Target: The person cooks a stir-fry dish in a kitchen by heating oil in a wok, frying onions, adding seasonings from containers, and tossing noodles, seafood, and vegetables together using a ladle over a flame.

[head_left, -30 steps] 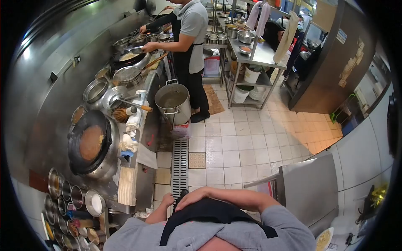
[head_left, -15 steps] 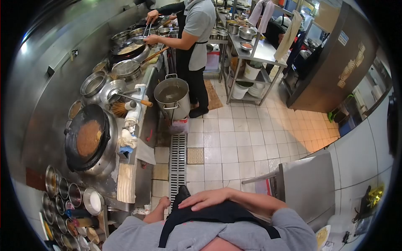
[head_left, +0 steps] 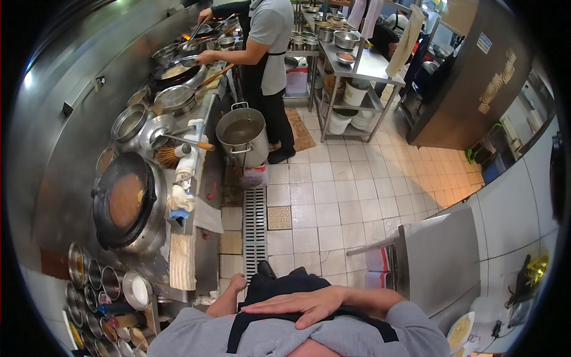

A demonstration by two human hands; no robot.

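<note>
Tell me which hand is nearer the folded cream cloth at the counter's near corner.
Left. The left hand is apart from the cream cloth, right of it in view; the right hand lies against the black apron, farther right.

Pale square tiles [head_left: 327,202] cover the floor through the centre of the frame, with a slotted drain [head_left: 256,229] set in it left of middle. At left, a shiny steel wall [head_left: 56,160] rises behind a counter [head_left: 205,256]. A steel table [head_left: 382,70] stands at upper centre, a brown panel [head_left: 461,95] at upper right. Orange light warms the floor near the white right wall [head_left: 505,205].
</note>
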